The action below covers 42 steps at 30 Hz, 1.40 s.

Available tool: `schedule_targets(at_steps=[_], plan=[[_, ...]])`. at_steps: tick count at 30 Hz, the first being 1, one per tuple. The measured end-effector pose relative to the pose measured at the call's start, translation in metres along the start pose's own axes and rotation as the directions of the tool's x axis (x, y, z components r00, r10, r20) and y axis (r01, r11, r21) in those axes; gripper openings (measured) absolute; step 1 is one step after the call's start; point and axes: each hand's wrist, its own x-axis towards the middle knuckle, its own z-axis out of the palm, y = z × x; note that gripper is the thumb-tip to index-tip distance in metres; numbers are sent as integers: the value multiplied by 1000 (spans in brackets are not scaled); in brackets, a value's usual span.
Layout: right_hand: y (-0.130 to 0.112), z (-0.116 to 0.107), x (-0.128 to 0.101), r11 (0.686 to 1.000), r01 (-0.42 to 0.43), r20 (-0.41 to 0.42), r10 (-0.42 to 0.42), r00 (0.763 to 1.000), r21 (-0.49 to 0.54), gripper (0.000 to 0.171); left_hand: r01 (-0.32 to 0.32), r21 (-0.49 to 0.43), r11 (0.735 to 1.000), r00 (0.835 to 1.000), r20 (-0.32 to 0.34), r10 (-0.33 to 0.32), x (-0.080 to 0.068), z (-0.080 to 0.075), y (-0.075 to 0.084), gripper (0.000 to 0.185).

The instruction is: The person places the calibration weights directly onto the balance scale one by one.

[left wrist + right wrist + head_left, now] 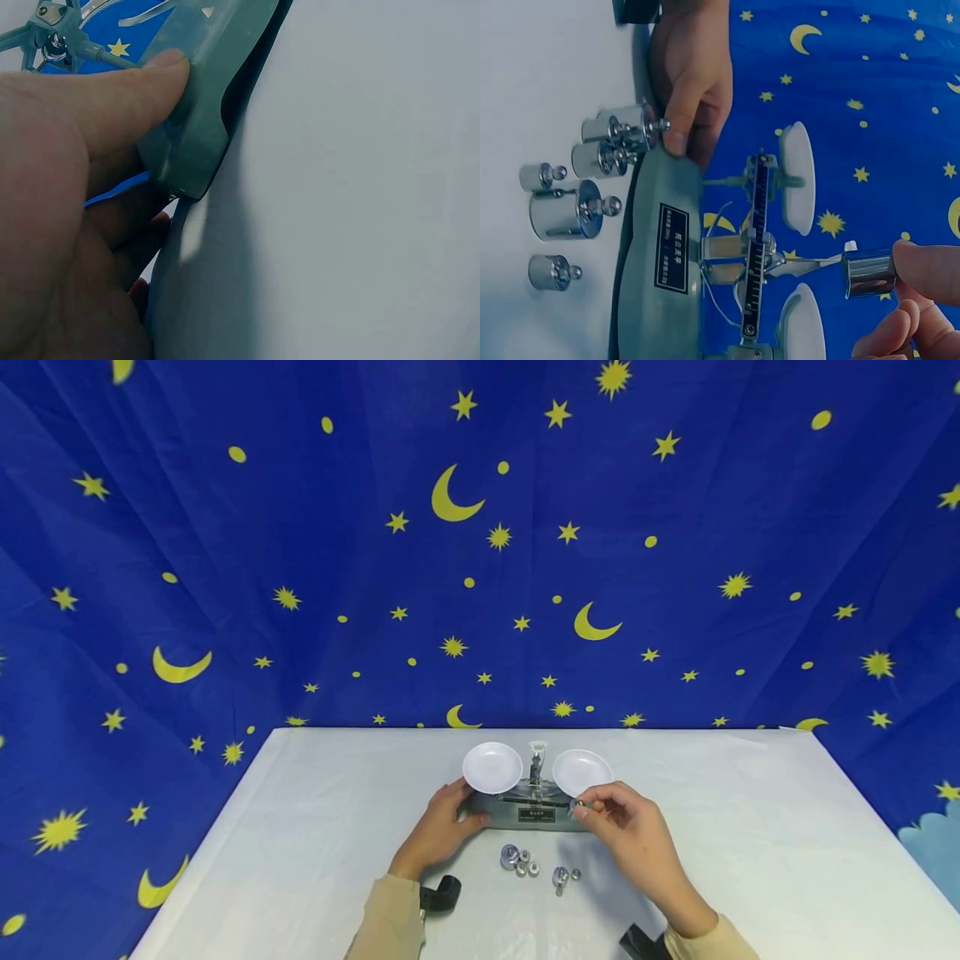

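A grey-green balance scale [536, 824] stands on the table with a white left pan [492, 767] and a white right pan [583, 772]. My left hand [437, 832] holds the left end of its base, the thumb lying on the front in the left wrist view. Between thumb and fingers, my right hand [643, 842] pinches a shiny cylindrical weight [868, 274], close to the right pan's near edge. Several knobbed metal weights [510, 857] lie on the table before the base; a larger one [566, 211] is among them in the right wrist view.
The white table [322, 843] reaches back to a blue cloth [360, 560] printed with yellow moons and stars. A black strap piece [441, 894] sits at the left wrist and another [642, 942] at the right.
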Motion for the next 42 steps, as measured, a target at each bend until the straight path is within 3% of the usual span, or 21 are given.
schedule_targets(at_steps=[11, 21, 42], plan=[[3, -2, 15, 997, 27, -89, -33, 996, -70, 8, -6, 3, 1000, 1000, -6, 6, 0, -1, 1, 61], [7, 4, 26, 988, 114, -168, -130, 977, -105, 9, -7, 3, 1000, 1000, -7, 7, -1, 0, 1, 60], [7, 7, 45, 983, 102, -201, -132, 971, -154, 6, 28, 4, 1000, 1000, 7, -28, 0, 0, 1, 62]])
